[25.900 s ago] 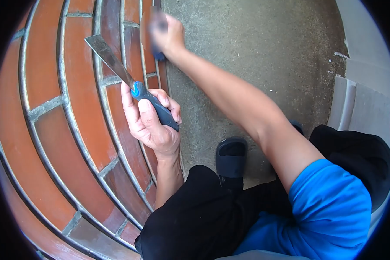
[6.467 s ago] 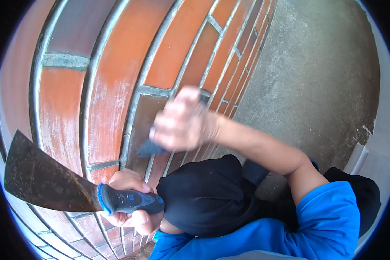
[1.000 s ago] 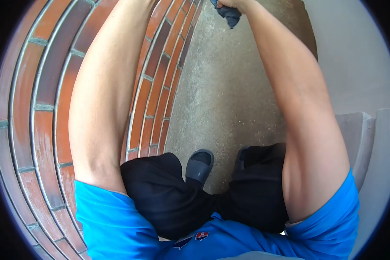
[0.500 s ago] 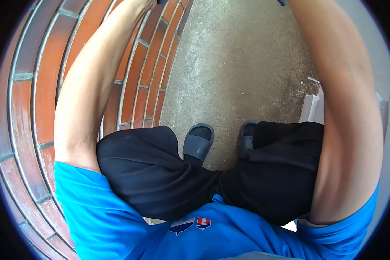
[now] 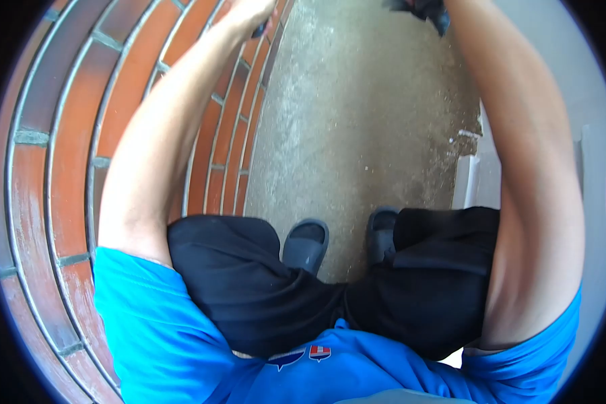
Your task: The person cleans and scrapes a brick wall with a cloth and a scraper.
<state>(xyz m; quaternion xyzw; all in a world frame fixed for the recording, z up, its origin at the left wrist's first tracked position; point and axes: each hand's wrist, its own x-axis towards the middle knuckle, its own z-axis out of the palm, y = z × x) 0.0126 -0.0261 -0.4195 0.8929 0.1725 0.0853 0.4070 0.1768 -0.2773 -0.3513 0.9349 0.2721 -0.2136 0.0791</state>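
Note:
Both my arms reach up to the top edge of the view. My left hand is against the red brick wall, its fingers curled around a dark bit of handle that looks like the scraper's. The blade is out of view. My right hand is almost cut off by the top edge. A dark blue cloth hangs bunched from it, above the concrete floor.
The brick wall with grey mortar joints curves down the left side. A rough concrete floor lies ahead, with my feet in dark slides. A pale step or ledge is on the right.
Over the last second the view tilted slightly. My left hand has come back into sight at the top by the wall, and the cloth in my right hand shows again.

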